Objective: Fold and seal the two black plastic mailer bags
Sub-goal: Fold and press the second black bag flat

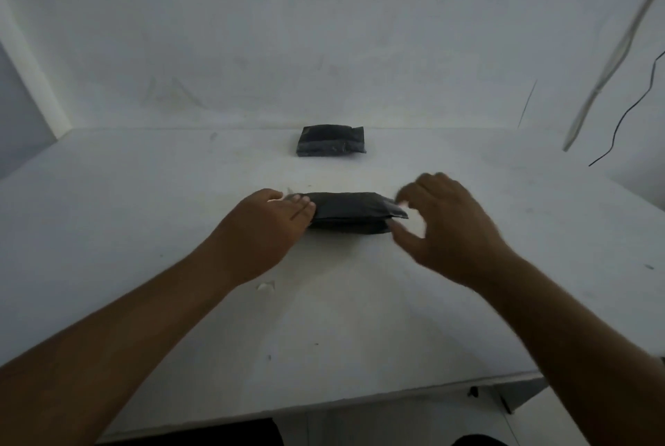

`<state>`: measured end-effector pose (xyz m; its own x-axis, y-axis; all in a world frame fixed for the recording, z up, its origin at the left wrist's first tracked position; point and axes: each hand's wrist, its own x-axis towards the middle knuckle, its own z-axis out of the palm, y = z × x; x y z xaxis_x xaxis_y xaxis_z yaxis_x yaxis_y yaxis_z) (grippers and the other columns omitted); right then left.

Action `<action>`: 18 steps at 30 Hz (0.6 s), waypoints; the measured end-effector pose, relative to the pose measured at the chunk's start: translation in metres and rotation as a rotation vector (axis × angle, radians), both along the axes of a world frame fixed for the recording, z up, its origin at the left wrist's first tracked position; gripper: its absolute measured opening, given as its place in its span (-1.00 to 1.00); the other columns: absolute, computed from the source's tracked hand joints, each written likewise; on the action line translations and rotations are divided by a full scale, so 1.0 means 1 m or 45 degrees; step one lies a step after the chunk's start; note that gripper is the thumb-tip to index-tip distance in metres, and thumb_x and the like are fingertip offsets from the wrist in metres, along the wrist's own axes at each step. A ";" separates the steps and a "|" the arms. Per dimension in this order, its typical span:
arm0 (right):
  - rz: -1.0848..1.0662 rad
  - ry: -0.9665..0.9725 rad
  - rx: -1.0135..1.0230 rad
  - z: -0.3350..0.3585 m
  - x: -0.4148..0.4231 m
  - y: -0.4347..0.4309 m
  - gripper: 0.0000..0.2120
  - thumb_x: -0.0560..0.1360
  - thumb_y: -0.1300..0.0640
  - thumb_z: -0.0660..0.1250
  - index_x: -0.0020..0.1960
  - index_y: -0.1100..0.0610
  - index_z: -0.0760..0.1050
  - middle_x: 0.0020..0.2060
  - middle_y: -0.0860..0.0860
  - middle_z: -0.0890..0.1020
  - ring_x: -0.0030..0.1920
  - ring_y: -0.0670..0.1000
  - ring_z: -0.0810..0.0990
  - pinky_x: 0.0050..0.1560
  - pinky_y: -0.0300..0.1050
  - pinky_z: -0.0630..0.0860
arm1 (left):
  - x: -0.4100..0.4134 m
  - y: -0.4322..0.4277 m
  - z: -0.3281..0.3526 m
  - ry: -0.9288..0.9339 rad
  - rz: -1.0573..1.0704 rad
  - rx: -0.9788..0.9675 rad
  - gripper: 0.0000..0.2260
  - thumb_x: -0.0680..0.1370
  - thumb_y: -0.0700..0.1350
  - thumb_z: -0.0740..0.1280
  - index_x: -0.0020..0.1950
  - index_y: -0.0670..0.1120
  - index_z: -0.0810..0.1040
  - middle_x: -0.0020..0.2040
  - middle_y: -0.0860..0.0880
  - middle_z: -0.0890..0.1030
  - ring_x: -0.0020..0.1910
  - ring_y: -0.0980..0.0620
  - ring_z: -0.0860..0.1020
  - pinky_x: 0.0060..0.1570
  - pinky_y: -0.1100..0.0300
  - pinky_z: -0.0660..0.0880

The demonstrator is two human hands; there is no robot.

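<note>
A folded black mailer bag [351, 212] lies in the middle of the white table [144, 215]. My left hand [268, 229] rests with straight fingers against the bag's left end. My right hand [442, 226] hovers at the bag's right end, blurred, fingers loosely curled with thumb and forefinger apart around the flap corner; I cannot tell whether they touch it. A second folded black mailer bag [331, 141] lies at the far edge of the table by the wall.
A white wall stands right behind the table. A white tube [608, 60] and a thin black cable [633, 103] hang at the right. A small white scrap [265, 286] lies on the table under my left forearm. The table's near edge [360, 406] shows below.
</note>
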<state>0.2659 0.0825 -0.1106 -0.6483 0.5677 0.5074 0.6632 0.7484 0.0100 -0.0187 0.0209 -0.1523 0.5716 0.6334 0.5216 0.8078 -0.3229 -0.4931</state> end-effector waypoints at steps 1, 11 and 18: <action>0.008 -0.068 0.013 -0.002 -0.015 -0.008 -0.55 0.46 -0.15 0.40 0.23 0.10 0.51 0.00 0.03 0.55 -0.01 0.03 0.50 0.03 -0.03 0.49 | 0.009 0.000 0.001 0.008 -0.004 0.025 -0.70 0.47 -0.37 0.24 0.15 -0.33 0.64 0.06 -0.28 0.69 -0.02 -0.17 0.71 -0.05 0.01 0.62; 0.083 0.065 0.056 -0.038 -0.033 -0.004 -0.72 0.47 0.19 0.48 0.17 0.15 0.64 -0.06 0.07 0.64 -0.09 0.10 0.57 -0.17 -0.04 0.56 | 0.000 -0.006 0.001 -0.450 0.059 -0.241 -0.45 0.51 0.08 0.41 0.41 -0.17 0.49 0.33 -0.14 0.58 0.32 -0.11 0.56 0.25 -0.05 0.49; 0.159 0.358 -0.250 -0.040 -0.020 0.001 -0.78 0.51 0.25 0.42 0.15 0.11 0.61 0.02 0.01 0.59 -0.03 -0.01 0.55 -0.03 -0.10 0.57 | 0.003 0.006 -0.003 -0.739 0.056 -0.380 -0.42 0.43 -0.12 0.55 0.42 -0.14 0.49 0.36 -0.11 0.56 0.32 -0.06 0.55 0.29 -0.02 0.49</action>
<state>0.2460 0.0834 -0.1508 -0.5697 0.5969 0.5649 0.5228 0.7936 -0.3114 -0.0156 0.0270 -0.1558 0.2205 0.8150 0.5358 0.9314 -0.3391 0.1325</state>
